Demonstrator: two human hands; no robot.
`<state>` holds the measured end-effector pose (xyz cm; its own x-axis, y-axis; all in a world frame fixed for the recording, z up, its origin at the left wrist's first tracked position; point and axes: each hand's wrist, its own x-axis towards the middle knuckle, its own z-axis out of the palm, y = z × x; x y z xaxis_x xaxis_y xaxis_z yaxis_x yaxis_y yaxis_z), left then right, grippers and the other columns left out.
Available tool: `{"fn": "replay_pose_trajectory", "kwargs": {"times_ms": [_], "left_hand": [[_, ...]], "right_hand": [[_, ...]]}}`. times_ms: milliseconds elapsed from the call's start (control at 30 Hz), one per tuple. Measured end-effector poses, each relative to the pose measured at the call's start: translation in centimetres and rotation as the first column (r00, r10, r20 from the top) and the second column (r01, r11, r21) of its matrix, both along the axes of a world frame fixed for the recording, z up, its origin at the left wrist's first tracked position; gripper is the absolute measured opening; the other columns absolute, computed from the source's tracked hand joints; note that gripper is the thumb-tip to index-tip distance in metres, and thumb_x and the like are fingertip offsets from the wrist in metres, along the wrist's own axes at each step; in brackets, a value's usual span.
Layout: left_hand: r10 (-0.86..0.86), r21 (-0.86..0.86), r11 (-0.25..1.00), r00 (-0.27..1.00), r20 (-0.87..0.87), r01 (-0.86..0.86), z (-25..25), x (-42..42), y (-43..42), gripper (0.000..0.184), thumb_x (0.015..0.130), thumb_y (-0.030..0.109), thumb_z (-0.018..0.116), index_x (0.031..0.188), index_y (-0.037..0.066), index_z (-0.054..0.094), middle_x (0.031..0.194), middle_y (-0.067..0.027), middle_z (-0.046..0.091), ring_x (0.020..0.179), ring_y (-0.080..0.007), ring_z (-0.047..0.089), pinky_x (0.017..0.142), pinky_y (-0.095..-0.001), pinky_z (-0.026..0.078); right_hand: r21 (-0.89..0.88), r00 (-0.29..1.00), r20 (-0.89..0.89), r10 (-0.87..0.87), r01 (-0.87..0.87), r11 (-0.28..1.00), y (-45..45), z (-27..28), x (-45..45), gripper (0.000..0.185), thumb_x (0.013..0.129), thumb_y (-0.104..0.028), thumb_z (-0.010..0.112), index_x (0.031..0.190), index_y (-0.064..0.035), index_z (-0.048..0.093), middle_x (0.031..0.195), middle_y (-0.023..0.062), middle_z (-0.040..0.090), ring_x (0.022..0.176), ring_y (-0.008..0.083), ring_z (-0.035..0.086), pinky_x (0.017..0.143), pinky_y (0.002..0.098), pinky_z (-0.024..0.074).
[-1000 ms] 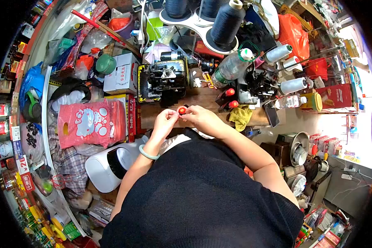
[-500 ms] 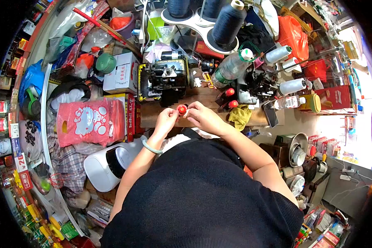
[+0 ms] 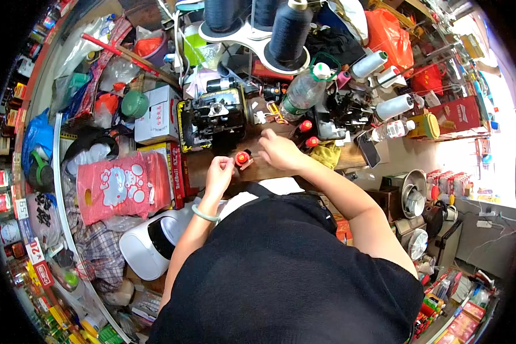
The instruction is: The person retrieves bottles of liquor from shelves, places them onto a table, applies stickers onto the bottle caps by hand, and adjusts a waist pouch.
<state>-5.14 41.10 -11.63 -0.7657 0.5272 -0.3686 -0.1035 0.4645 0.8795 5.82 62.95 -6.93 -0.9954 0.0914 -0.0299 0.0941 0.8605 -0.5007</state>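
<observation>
Left of frame: pink bag [image 3: 120,186], white cartoon-cat print. Top centre: dark blue thread cones [image 3: 289,35]. Centre: red bottle cap [image 3: 242,157]. Right of centre: olive-yellow cloth [image 3: 325,155]. Lower left: blue-and-white plaid fabric [image 3: 100,243].

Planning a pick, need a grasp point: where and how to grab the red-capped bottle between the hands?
Probably pinch the red cap by its sides, from above and the person's right: it's round and faces up. The left hand crowds the other side; the right hand stands apart.

Glossy red plastic cap [image 3: 242,157]; worn wood tabletop [image 3: 264,169]; matt yellow cloth [image 3: 325,154].
</observation>
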Motion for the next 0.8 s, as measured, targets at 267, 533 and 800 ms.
{"fn": "replay_pose_trajectory", "kwargs": {"times_ms": [267,533,800], "left_hand": [[-0.012,0.061,0.998,1.000,-0.009,0.012,2.7,-0.1,-1.2,0.025,0.099,0.024,0.060,0.105,0.000,0.059,0.089,-0.0058,0.064,0.075,-0.0126,0.063,0.071,-0.0263,0.052],[-0.063,0.149,0.987,0.998,-0.015,0.065,7.1,0.4,-1.0,0.016,0.099,0.016,0.060,0.104,0.001,0.060,0.092,-0.0045,0.065,0.084,-0.0099,0.060,0.078,-0.0252,0.051],[-0.139,0.207,0.970,0.989,0.046,0.127,7.8,0.7,-0.9,0.017,0.100,0.015,0.057,0.108,0.000,0.059,0.097,-0.0063,0.065,0.088,-0.0115,0.062,0.082,-0.0263,0.052]], "right_hand": [[0.397,0.900,0.296,-0.320,0.189,0.898,3.9,-8.7,-6.5,0.034,0.086,-0.022,0.064,0.110,0.0024,0.063,0.136,0.0284,0.047,0.086,0.0345,0.071,0.075,0.0446,0.0576],[0.269,0.975,0.041,-0.218,0.199,0.942,1.7,-0.9,-2.2,0.016,0.088,-0.014,0.061,0.096,-0.0009,0.068,0.094,0.0163,0.066,0.082,0.0309,0.070,0.069,0.0401,0.0568],[-0.933,0.687,0.087,-0.721,0.310,0.183,3.3,5.2,7.5,0.033,0.092,-0.010,0.068,0.119,-0.0082,0.049,0.094,0.0029,0.061,0.073,0.0042,0.056,0.056,0.0180,0.0454]]}}
